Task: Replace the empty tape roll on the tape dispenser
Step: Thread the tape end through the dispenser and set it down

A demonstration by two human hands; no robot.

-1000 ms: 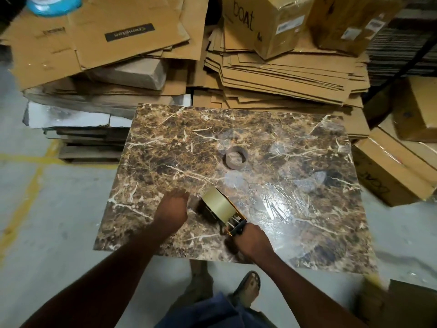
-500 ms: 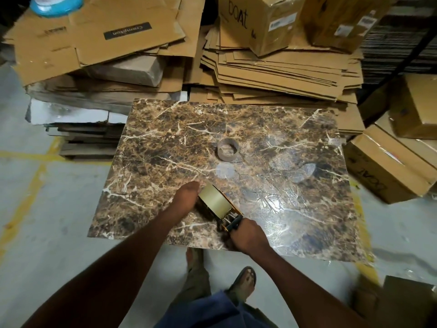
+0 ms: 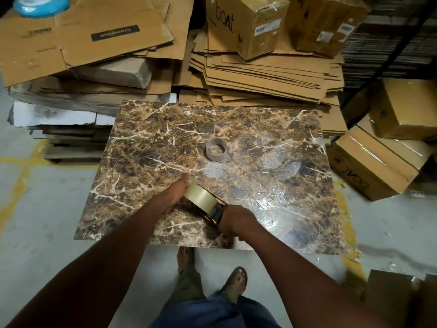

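A full roll of clear tape [image 3: 200,197] sits in the tape dispenser [image 3: 216,212] near the front of the marble-patterned table [image 3: 146,147]. My left hand [image 3: 176,195] presses against the roll's left side. My right hand [image 3: 234,220] is wrapped around the dispenser's dark handle end. The empty brown cardboard core [image 3: 216,150] stands upright further back on the table, apart from both hands. The dispenser's mount under the roll is hidden.
Flattened cardboard stacks [image 3: 257,69] and a sealed box marked "boat" [image 3: 246,22] lie behind the table. More boxes [image 3: 369,162] stand to the right. My sandalled feet [image 3: 234,280] stand on the concrete floor below the table's front edge.
My left hand has moved from the table surface up against the tape roll. The right hand keeps its hold on the dispenser. The camera view has shifted slightly.
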